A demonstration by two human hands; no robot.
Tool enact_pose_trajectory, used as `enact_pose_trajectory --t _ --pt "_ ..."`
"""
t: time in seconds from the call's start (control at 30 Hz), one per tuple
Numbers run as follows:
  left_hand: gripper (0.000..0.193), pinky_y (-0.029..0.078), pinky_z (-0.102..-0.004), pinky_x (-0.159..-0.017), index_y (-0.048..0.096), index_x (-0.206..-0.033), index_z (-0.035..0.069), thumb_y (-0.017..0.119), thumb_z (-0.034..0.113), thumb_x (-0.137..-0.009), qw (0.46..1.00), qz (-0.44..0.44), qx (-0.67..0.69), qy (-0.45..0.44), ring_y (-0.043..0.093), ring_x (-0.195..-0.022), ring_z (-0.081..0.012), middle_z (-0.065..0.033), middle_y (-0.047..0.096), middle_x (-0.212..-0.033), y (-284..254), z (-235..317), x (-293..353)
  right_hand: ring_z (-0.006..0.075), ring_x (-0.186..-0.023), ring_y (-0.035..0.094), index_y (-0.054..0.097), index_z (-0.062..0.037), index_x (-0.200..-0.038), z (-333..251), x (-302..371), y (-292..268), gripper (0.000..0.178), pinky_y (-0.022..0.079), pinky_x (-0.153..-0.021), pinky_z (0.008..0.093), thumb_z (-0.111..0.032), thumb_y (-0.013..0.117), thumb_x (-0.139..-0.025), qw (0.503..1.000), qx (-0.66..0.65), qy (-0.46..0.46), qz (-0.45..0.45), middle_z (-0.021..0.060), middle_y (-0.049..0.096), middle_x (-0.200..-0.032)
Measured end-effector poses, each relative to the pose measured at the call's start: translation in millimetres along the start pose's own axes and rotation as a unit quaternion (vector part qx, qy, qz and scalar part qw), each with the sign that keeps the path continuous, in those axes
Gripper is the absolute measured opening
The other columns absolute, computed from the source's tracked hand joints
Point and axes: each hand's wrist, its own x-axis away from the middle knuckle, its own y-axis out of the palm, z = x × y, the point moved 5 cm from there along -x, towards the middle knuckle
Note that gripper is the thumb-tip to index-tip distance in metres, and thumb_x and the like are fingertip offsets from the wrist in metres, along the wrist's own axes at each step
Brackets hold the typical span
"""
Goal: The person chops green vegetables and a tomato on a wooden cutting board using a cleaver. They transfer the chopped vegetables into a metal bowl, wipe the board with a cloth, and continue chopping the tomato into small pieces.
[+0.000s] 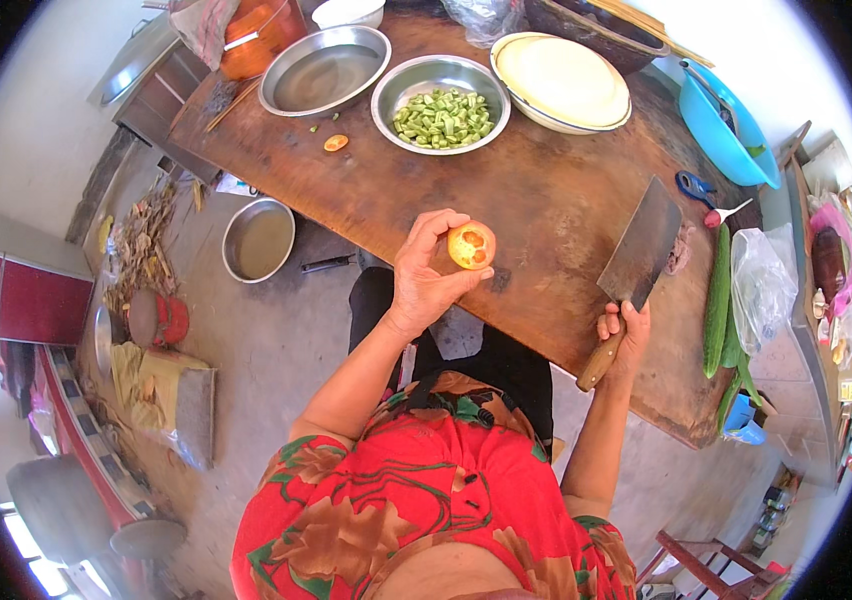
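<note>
Before the person stands a brown wooden table (pixel 546 215). Near its far edge sits a steel bowl (pixel 438 73) of chopped green pieces (pixel 441 120); a careless reach could tip it. At right is a cleaver (pixel 643 240), its handle (pixel 600 364) wrapped by the fingers of the right hand (pixel 631 338); a loosened grip could let the blade twist. To its right lies a cucumber (pixel 717 300), which a sideways swing might knock. Above the near edge of the table, the left hand (pixel 420 275) pinches a tomato (pixel 471 246) between thumb and fingers, its cut face showing. Juice could make that pinch slip, and the thumb would be exposed if the cleaver came close. Smallest, a tomato slice (pixel 336 143) lies left of the bowl, easily brushed aside.
</note>
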Motion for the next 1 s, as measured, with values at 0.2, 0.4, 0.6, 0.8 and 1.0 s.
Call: enact_pose_trajectory --t 0.2,0.4,0.6,0.8,1.0 --pt "0.059 0.049 -0.0305 -0.088 0.061 -0.113 0.004 0.090 0.009 -0.062 0.997 0.033 -0.017 -0.066 0.059 -0.102 -0.0188 -0.0070 0.061 -0.108 -4.3 -14.2 6.7 0.0114 -0.053 0.051 0.050 -0.0054 -0.112 0.8 0.0 0.2 0.023 0.047 -0.046 0.0260 -0.004 0.059 -0.091 1.000 0.002 0.001 0.001 0.0119 0.061 -0.081" --pt "0.054 0.040 -0.0382 -0.092 0.066 -0.102 0.007 0.090 0.030 -0.059 0.955 0.015 -0.296 0.027 0.058 -0.098 -0.0248 -0.0047 0.065 -0.098 7.4 -15.3 13.3 0.0118 -0.053 0.052 0.050 -0.0050 -0.114 -2.4 5.0 10.3 0.024 0.048 -0.047 0.0265 -0.004 0.059 -0.091 1.000 0.025 0.003 -0.002 0.0110 0.062 -0.080" --pt "0.052 0.037 -0.0414 -0.091 0.066 -0.101 0.010 0.084 0.043 -0.066 0.953 0.060 -0.297 0.016 0.056 -0.100 -0.0268 -0.0057 0.063 -0.101 6.0 -30.4 12.0 0.0121 -0.051 0.054 0.049 -0.0054 -0.115 -5.5 16.3 22.3 0.028 0.048 -0.044 0.0266 -0.002 0.060 -0.089 0.994 0.106 0.034 -0.022 0.0117 0.064 -0.079" --pt "0.043 0.039 -0.0389 -0.088 0.064 -0.101 0.011 0.083 0.034 -0.070 0.973 0.099 -0.209 -0.006 0.057 -0.100 -0.0275 -0.0058 0.062 -0.104 -4.8 -49.9 15.7 0.0094 -0.054 0.052 0.036 -0.0072 -0.145 -27.3 22.7 71.5 0.063 0.046 -0.046 0.0233 0.002 0.058 -0.087 0.932 0.341 0.029 -0.118 0.0089 0.062 -0.099" --pt "0.040 0.040 -0.0383 -0.086 0.064 -0.101 0.011 0.083 0.030 -0.071 0.967 0.092 -0.235 0.036 0.058 -0.098 -0.0289 -0.0068 0.062 -0.104 -2.7 -45.2 15.3 0.0313 -0.072 0.066 0.021 -0.0202 -0.155 -41.7 33.8 144.2 0.081 0.052 -0.064 0.0410 0.001 0.056 -0.085 0.702 0.621 -0.152 -0.313 0.0198 0.065 -0.108"
